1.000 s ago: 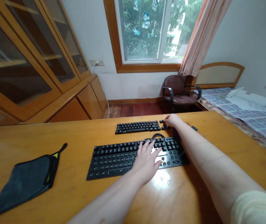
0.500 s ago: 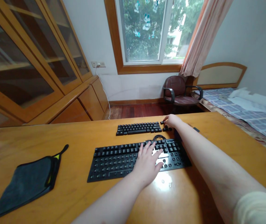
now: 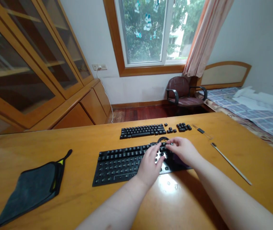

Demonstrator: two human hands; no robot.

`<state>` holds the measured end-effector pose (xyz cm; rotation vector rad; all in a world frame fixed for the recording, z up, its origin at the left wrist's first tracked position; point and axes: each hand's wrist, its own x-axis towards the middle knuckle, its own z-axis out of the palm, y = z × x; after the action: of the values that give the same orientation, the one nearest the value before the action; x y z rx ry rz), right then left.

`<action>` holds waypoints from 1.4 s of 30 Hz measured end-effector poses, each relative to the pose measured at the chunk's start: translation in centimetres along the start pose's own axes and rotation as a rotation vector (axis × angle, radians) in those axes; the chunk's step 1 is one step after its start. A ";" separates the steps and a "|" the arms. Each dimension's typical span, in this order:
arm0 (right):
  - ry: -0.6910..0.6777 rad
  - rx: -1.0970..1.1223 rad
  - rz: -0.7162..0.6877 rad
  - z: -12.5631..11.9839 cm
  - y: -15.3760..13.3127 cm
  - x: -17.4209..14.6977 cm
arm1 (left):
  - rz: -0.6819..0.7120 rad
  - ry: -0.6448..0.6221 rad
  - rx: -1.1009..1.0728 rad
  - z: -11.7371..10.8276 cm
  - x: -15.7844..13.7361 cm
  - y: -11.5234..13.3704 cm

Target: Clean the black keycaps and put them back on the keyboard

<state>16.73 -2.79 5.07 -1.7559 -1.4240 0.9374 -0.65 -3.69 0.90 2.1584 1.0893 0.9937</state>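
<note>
A black full-size keyboard [image 3: 122,166] with many keycaps off lies on the wooden desk [image 3: 84,204]. My left hand [image 3: 148,164] rests on it right of the middle, fingers stretched out and holding nothing. Over its upper right part, my right hand [image 3: 185,151] is closed in a pinch on what looks like a small black keycap, mostly hidden by the fingers. The two hands' fingertips are close together. Behind the keyboard, rows of loose keycaps [image 3: 142,130] are laid out in key order, with a smaller keycap group [image 3: 183,127] to their right. A coiled cable [image 3: 162,139] sits at the keyboard's back edge.
On the right lie a long thin brush [image 3: 232,164] and a wire keycap puller [image 3: 200,130]. A folded dark grey cloth [image 3: 31,188] is at the left. Beyond the desk stand a cabinet [image 3: 76,111], an office chair [image 3: 179,91] and a bed [image 3: 258,111].
My right hand has come back from the loose keycaps to the keyboard, beside my left hand. The brush and the right keycap group now show. The left hand stays on the keyboard.
</note>
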 end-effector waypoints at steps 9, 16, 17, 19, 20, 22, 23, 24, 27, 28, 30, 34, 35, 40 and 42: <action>-0.202 0.325 -0.007 2.6 2.7 -1.8 | 0.046 -0.057 -0.083 -0.3 0.2 0.2; -0.050 0.456 -0.091 1.9 2.2 -2.2 | 0.016 0.031 -0.136 -0.2 0.1 0.1; 0.012 0.454 -0.151 1.6 2.2 -2.2 | 0.004 0.042 -0.141 -0.2 0.1 0.2; 0.111 0.445 -0.271 1.2 2.2 -2.2 | -0.019 0.046 -0.154 -0.2 0.1 0.1; 0.148 0.442 -0.318 1.2 2.2 -2.2 | -0.030 0.046 -0.164 -0.1 0.2 0.1; 0.203 0.473 -0.357 1.6 2.2 -2.3 | -0.054 0.044 -0.190 -0.1 0.2 0.0; 0.213 0.513 -0.354 1.9 2.1 -2.4 | -0.068 0.042 -0.202 0.0 0.3 -0.1; 0.210 0.562 -0.340 2.3 2.1 -2.5 | -0.082 0.041 -0.214 0.0 0.3 -0.1; 0.136 0.626 -0.295 3.1 1.9 -2.8 | -0.121 0.043 -0.248 0.1 0.4 -0.4; 0.116 0.591 -0.297 3.3 1.9 -2.9 | -0.133 0.045 -0.256 0.1 0.4 -0.5; 0.104 0.482 -0.317 3.4 1.9 -3.0 | -0.149 0.049 -0.264 0.1 0.4 -0.6; 0.120 0.461 -0.276 3.7 2.2 -2.9 | -0.156 0.071 -0.265 0.2 0.4 -0.8; 0.127 0.501 -0.250 3.8 2.3 -2.8 | -0.159 0.081 -0.269 0.2 0.4 -0.8; 0.109 0.518 -0.228 4.2 3.0 -2.3 | -0.149 0.079 -0.275 0.0 0.6 -0.7; 0.091 0.435 -0.271 4.1 3.2 -2.1 | -0.126 0.055 -0.276 0.0 0.6 -0.7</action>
<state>14.49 -5.14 0.47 -1.2363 -1.2474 0.9236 -0.72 -2.82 0.69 1.8301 1.0328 1.0809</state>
